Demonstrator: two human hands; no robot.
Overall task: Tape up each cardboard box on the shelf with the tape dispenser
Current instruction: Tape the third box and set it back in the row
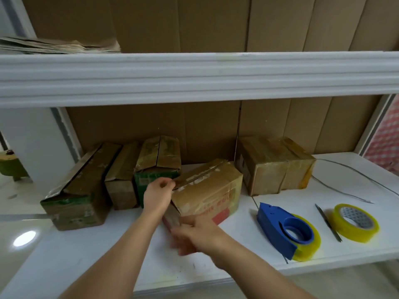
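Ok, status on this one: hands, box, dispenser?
Left hand grips the top corner of the tilted box. Right hand blurred at its near end. Tape dispenser idle on the shelf. Nothing in the way.

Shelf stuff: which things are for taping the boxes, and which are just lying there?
For the job: the five cardboard boxes, including the tilted box the left hand and right hand are handling; the blue tape dispenser.

Just lying about: spare tape roll, thin tool, wire, flat cardboard.
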